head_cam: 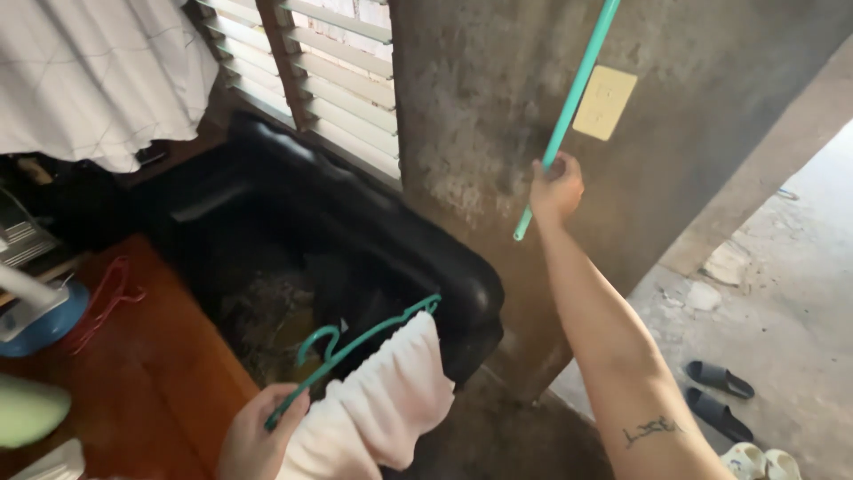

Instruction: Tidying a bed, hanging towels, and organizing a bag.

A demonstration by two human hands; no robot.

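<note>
We've got the right hand point(556, 185) up by the grey wall point(480, 133), fingers wrapped tight round a long teal pole point(569, 107); the pole's lower tip pokes out just below the fist, the rest runs up past the beige switch plate point(604, 102); the left hand point(256, 437) has its fingers curled round one end of a teal hanger point(355, 342), pinching it; a white towel point(373, 409) drapes over the hanger's bar just right of those fingers; a black tub point(355, 231) sits beyond them.

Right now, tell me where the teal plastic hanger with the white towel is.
In the head view, the teal plastic hanger sits bottom centre, gripped by the left hand, white towel draped over it, before the black tub.
</note>
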